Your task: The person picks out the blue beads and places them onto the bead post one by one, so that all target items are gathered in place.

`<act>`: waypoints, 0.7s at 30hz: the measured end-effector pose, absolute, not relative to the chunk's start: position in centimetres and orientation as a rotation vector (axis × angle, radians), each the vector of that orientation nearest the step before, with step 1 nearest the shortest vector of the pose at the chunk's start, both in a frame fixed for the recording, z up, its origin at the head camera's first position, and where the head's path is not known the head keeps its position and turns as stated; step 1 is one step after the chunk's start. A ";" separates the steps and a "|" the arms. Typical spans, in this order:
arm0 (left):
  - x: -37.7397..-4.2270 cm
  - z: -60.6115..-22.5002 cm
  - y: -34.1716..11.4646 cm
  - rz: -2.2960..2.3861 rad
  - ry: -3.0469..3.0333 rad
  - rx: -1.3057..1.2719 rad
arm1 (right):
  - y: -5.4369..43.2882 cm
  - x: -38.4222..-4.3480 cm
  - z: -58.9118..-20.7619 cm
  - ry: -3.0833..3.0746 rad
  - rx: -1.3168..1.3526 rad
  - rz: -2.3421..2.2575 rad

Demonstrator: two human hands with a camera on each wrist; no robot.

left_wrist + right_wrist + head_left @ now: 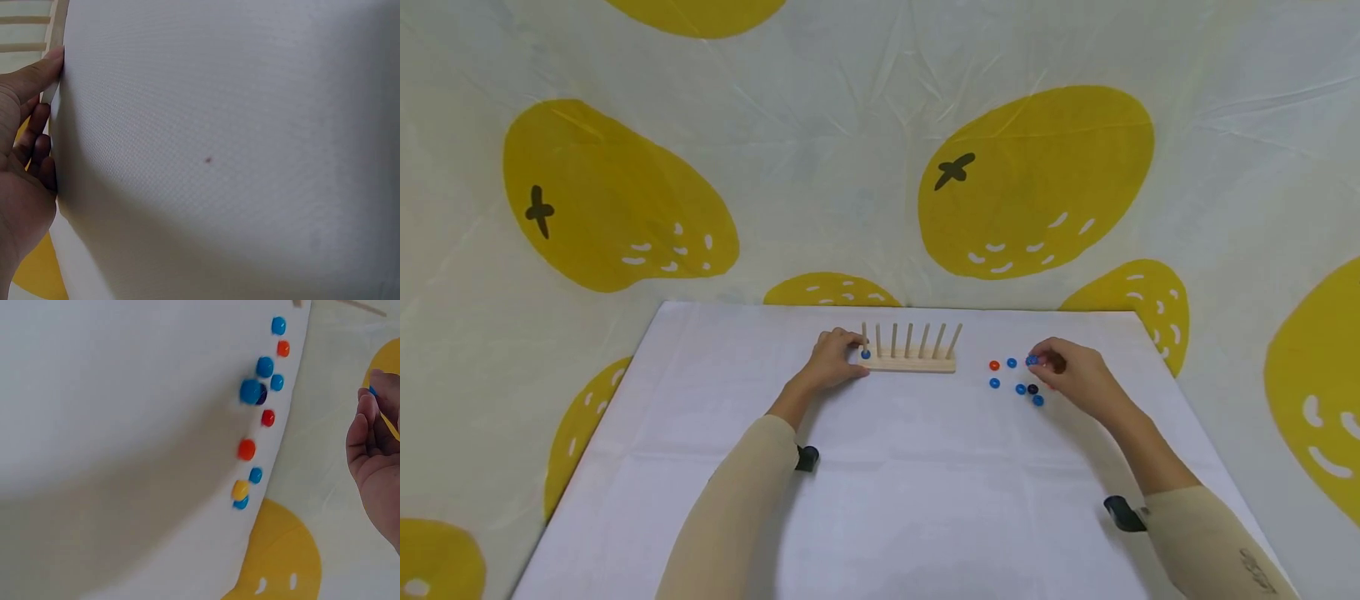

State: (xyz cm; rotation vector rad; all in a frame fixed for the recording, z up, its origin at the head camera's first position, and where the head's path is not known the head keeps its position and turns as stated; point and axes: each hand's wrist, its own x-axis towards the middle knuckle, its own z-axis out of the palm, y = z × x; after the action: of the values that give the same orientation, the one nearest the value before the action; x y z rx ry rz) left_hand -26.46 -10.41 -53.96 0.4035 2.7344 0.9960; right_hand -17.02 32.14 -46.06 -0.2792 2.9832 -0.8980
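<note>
A wooden peg rack (917,363) with several upright pegs stands at the far middle of the white table (880,500). One blue bead (866,354) sits on its leftmost peg. My left hand (848,353) holds the rack's left end; in the left wrist view the thumb (41,67) presses against the rack's base (55,28). My right hand (1039,361) pinches a blue bead (1032,360) above a loose group of beads (1020,388), blue, red and one dark. In the right wrist view the hand (375,447) hovers to the right of the beads (252,391).
The table is covered in white cloth, and its far edge (895,307) meets a backdrop printed with yellow fruit (1030,183). Bare cloth stretches between my arms and toward the near edge. In the right wrist view, red, yellow and blue beads lie near the table edge (275,481).
</note>
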 end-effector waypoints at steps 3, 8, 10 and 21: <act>-26.4 -54.0 -10.4 0.997 2.734 0.400 | 30.9 -17.5 -45.6 2.985 -0.321 -0.907; -26.4 -53.9 -10.3 0.984 2.744 0.408 | 28.8 -18.2 -45.1 2.982 -0.392 -0.938; -26.4 -53.9 -10.3 0.985 2.744 0.410 | 28.0 -18.6 -44.9 2.997 -0.438 -0.950; -26.3 -53.8 -10.3 0.996 2.737 0.397 | 23.0 -20.5 -43.8 2.969 -0.643 -1.078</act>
State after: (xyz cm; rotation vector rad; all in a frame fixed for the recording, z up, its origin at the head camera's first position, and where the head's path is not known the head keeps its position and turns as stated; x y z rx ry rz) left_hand -26.32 -10.27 -53.84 0.3971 2.7368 0.9964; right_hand -20.46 22.98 -43.75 -0.6434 2.9687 -1.0779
